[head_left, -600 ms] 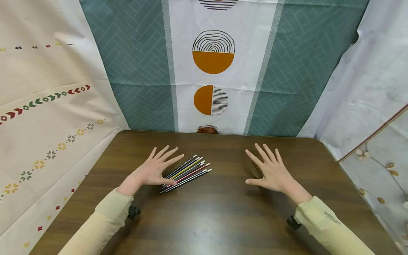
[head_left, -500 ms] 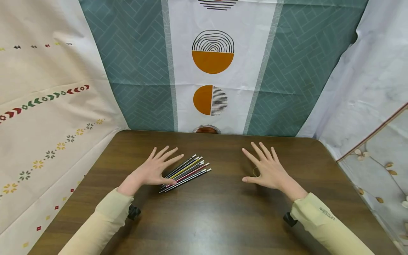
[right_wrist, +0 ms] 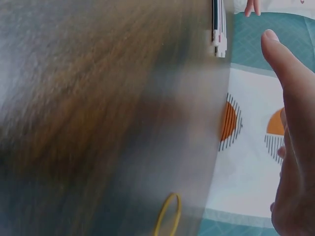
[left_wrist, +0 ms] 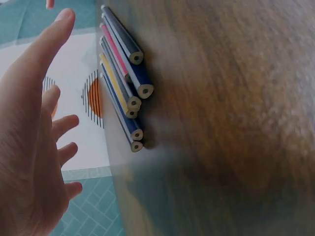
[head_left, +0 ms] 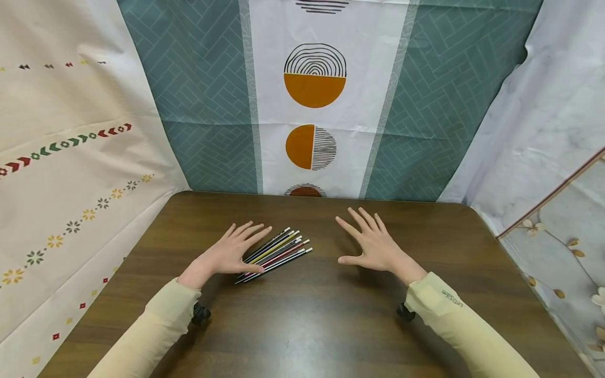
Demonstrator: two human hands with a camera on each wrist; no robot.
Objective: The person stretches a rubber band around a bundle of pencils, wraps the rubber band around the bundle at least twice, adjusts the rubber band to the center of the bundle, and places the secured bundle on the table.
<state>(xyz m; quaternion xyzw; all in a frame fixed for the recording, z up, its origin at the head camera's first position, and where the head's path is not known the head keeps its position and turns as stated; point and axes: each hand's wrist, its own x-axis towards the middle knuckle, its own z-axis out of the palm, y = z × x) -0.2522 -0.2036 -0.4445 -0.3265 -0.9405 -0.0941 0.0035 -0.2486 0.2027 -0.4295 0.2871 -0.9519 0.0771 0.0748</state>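
Observation:
Several pencils (head_left: 285, 254), black, yellow, grey and dark red with white eraser ends, lie in a slanting bundle left of the table's middle. My left hand (head_left: 229, 254) hovers over their near-left part, fingers spread, holding nothing. In the left wrist view the unsharpened ends of the pencils (left_wrist: 133, 102) show, apart from the thumb and fingers. To the right of the bundle, my right hand (head_left: 375, 247) hangs above the table with fingers spread and nothing in it. A thin yellow rubber band (right_wrist: 161, 216) lies on the table in the right wrist view; in the head view the right hand hides it.
The brown wooden table (head_left: 293, 320) has rounded far corners. A patterned teal and white cloth (head_left: 312, 115) hangs behind it. Cream cloth (head_left: 85, 157) hangs on the left, and white floral cloth (head_left: 557, 173) on the right.
My right hand has moved left toward the pencils, passing over where the rubber band showed. My left hand has stayed almost in place, and the pencils have not moved.

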